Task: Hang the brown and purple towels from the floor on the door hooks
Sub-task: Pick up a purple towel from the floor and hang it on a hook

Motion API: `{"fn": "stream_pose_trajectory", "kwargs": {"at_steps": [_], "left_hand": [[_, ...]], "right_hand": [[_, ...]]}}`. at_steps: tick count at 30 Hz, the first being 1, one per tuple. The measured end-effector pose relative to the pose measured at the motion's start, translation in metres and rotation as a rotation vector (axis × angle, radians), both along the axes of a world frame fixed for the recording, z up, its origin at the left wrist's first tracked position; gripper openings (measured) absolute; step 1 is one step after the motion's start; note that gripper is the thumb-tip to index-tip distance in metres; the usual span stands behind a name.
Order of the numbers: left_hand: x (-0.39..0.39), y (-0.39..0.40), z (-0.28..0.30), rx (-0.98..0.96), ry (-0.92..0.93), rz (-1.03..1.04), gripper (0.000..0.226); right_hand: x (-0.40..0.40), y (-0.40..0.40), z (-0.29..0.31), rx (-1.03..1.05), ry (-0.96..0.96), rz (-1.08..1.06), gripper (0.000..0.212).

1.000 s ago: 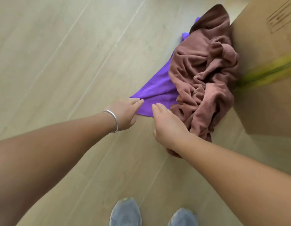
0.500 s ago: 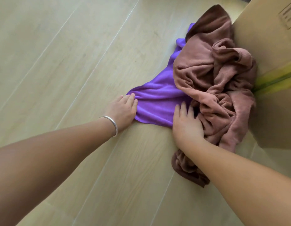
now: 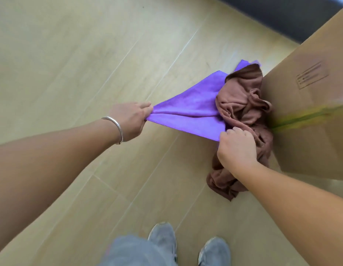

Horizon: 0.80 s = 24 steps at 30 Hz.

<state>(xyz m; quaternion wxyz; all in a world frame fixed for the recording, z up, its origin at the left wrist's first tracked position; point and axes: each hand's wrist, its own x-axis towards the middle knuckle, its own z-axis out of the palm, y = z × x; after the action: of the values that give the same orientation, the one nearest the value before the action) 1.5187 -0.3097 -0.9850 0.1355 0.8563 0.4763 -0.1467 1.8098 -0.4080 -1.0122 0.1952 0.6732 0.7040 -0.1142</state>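
the floor (image 3: 74,54) is pale wood, with a cardboard box (image 3: 309,116) at my right. the brown towel (image 3: 241,104) lies crumpled against the box, on top of the purple towel (image 3: 189,110). my left hand (image 3: 131,120) pinches one purple corner, my right hand (image 3: 237,147) grips another, stretching it between them. my shoes (image 3: 214,250) show below.

Both arms outstretched — left hand (image 3: 129,120) and right hand (image 3: 237,147) clenched.
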Motion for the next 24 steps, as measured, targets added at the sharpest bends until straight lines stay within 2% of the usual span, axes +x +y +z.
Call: {"fn": "stream_pose_trajectory", "kwargs": {"at_steps": [4, 11, 15, 21, 24], "left_hand": [[-0.036, 0.005, 0.096, 0.018, 0.041, 0.097, 0.039], [-0.09, 0.026, 0.249, 0.117, 0.028, 0.326, 0.046], [-0.141, 0.033, 0.322, 0.175, 0.034, 0.412, 0.045], [-0.244, 0.019, 0.41, 0.219, 0.092, 0.626, 0.028], [-0.289, -0.002, 0.442, 0.265, 0.089, 0.746, 0.016]], "right_hand": [[-0.009, 0.028, 0.105, 0.092, 0.035, 0.059, 0.016], [-0.041, 0.094, 0.269, 0.197, 0.01, 0.192, 0.019], [-0.087, 0.138, 0.34, 0.217, -0.03, 0.287, 0.02], [-0.18, 0.193, 0.424, 0.34, 0.09, 0.337, 0.028], [-0.229, 0.206, 0.453, 0.406, 0.154, 0.405, 0.021]]}}
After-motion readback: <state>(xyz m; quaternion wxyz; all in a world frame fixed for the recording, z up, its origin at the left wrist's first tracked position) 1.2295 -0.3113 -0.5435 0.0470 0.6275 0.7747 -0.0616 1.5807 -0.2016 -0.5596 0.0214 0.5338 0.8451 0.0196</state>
